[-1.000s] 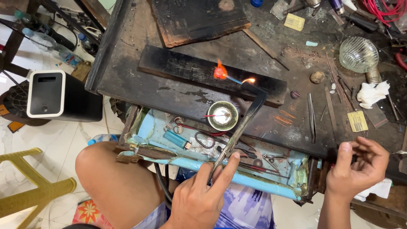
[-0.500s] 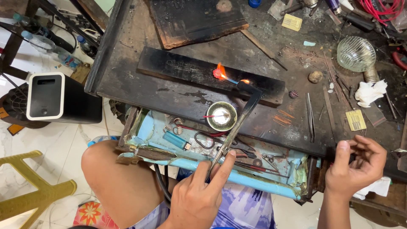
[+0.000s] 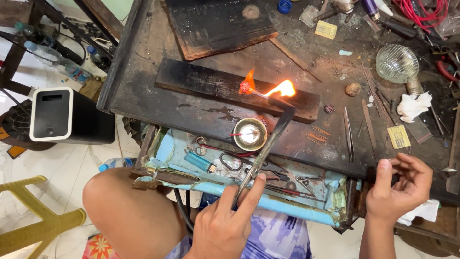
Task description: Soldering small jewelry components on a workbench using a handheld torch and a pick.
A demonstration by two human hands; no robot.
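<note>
Gripping a slim metal torch (image 3: 268, 144), left hand (image 3: 223, 225) heats a glowing bead (image 3: 245, 87).

Left hand (image 3: 223, 225) low with fingers (image 3: 251, 192) extended forward — right hand (image 3: 397, 189) loosely curled, fingertips together.

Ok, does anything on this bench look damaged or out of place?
The long dark block under the flame looks charred, the bench around it is blackened and stained, and the open drawer's blue lining looks torn.

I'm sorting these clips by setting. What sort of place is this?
Probably a small jeweller's or metalworker's bench: the left hand aims a thin metal torch whose flame heats a small red bead on a charred black wooden block, with steel tweezers nearby.
</note>
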